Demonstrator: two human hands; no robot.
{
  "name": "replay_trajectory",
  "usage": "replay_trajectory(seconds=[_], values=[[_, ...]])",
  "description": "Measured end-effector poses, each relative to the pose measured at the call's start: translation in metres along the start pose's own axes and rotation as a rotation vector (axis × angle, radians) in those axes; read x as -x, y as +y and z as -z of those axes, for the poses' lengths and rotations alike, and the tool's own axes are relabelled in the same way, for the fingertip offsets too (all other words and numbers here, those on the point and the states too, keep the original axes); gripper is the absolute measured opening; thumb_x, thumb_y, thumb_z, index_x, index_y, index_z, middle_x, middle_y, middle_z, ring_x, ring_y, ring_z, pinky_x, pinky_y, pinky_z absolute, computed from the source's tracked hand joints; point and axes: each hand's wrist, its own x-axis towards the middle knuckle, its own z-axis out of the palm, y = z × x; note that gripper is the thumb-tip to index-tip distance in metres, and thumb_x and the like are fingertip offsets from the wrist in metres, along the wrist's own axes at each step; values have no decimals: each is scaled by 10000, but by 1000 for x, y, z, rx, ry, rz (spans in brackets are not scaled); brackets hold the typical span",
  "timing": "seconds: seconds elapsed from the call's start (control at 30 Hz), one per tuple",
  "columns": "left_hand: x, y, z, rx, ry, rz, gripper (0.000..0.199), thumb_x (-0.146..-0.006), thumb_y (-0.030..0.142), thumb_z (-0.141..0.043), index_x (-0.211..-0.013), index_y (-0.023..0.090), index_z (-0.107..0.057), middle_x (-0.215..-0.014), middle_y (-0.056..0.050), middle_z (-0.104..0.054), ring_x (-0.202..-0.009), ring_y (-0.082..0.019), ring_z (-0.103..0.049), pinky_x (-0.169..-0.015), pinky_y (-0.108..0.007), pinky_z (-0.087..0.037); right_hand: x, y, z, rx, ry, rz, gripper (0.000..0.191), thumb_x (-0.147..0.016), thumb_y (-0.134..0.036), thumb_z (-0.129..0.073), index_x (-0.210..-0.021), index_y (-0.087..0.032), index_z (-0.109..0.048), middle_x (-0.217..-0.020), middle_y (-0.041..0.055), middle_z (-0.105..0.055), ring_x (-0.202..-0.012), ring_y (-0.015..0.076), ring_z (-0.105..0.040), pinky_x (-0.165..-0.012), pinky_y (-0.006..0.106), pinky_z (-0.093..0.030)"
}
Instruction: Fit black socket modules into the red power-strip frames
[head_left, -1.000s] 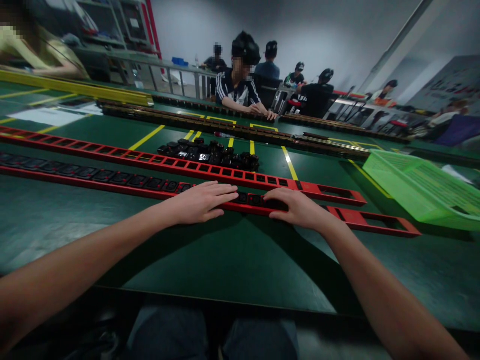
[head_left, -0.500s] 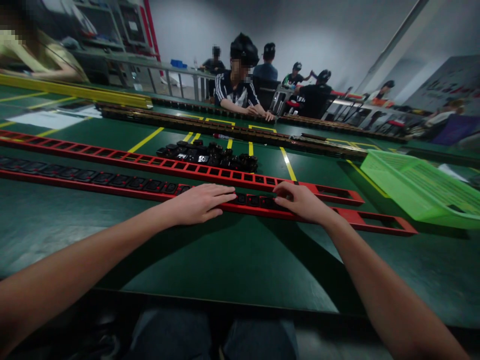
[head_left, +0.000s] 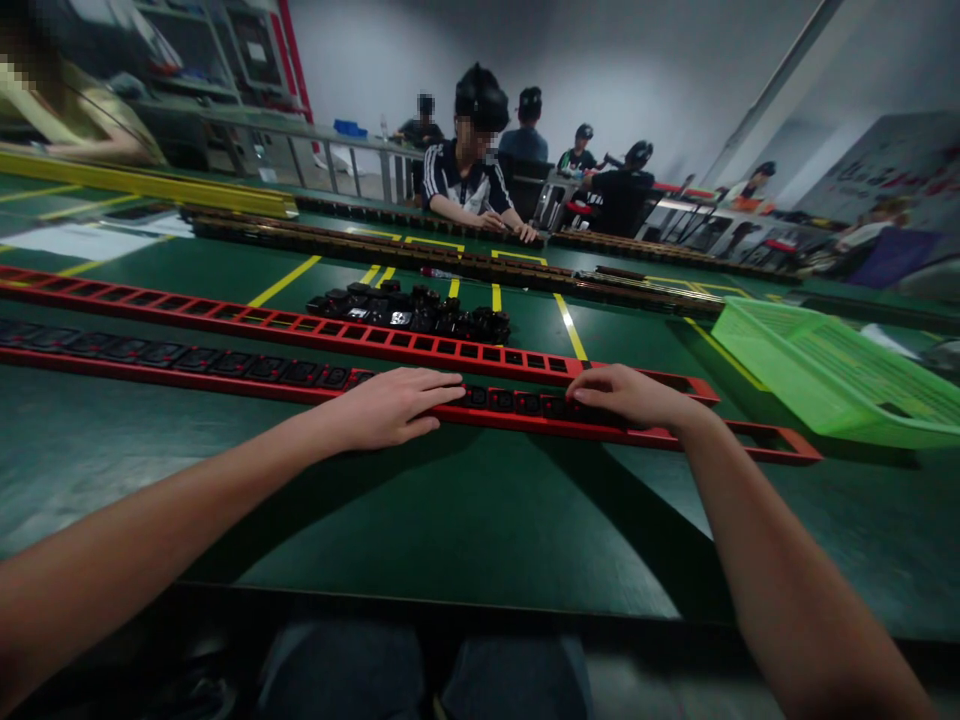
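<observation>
We rest our left hand [head_left: 394, 408], fingers released, across the near red rail [head_left: 525, 433]; our right hand [head_left: 637, 397] curves over its black sockets [head_left: 504, 401], grasp indeterminable.

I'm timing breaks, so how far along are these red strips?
Looks done: most visible slots of the near strip hold black inserts. In hand: your left hand and right hand are on that strip, hiding some slots. Apparently left: the far strip, its slots open, with loose black parts piled behind.
</observation>
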Motion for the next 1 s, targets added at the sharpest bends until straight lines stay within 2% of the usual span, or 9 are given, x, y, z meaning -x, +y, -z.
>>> replay_trajectory(seconds=[0.17, 0.3, 0.43, 0.57, 0.8, 1.0], values=[[0, 0, 0, 3, -4, -4, 511, -981, 300, -520, -1480, 223, -441, -1557, -75, -409, -1360, -265, -467, -1125, -439, -396, 0, 7, 2, -15, -41, 0, 306, -857, -473, -584, -968, -223, -721, -1009, 66, -736, -914, 251, -681, -843, 406, -528], [1, -1, -1, 3, 3, 8, 505, -979, 302, -521, -1473, 230, -450, -1548, -72, -424, -1363, -259, -465, -1127, -426, -393, -2, 6, -2, -33, -52, 4, 332, -882, -494, -547, -970, -226, -722, -1012, 62, -740, -923, 246, -682, -841, 397, -533], [1, -1, -1, 0, 2, 3, 510, -981, 307, -518, -1479, 231, -442, -1549, -71, -422, -1359, -262, -469, -1126, -436, -396, -1, 6, -2, -30, -44, -15, 325, -857, -489, -578, -962, -218, -723, -1000, 63, -734, -898, 242, -680, -809, 383, -534], [0, -1, 1, 1, -10, 6, 510, -982, 309, -520, -1479, 226, -442, -1556, -70, -412, -1358, -265, -468, -1123, -442, -397, 8, 14, 9, -68, -81, -105, 430, -867, -562, -550, -1050, -219, -733, -979, 69, -741, -856, 242, -682, -739, 370, -535], [0, -1, 1, 19, 3, 13, 502, -976, 308, -530, -1467, 225, -460, -1543, -78, -431, -1358, -261, -473, -1117, -427, -399, 13, 37, 18, -106, -149, -80, 380, -778, -505, -663, -1025, -230, -749, -1037, 57, -752, -930, 261, -692, -831, 409, -547], [0, -1, 0, 11, -9, 18, 507, -975, 303, -529, -1473, 240, -451, -1554, -65, -416, -1353, -263, -474, -1116, -426, -399, 10, 37, 15, -73, -154, -73, 381, -814, -512, -618, -1038, -230, -739, -1073, 64, -741, -983, 262, -685, -893, 414, -538]])
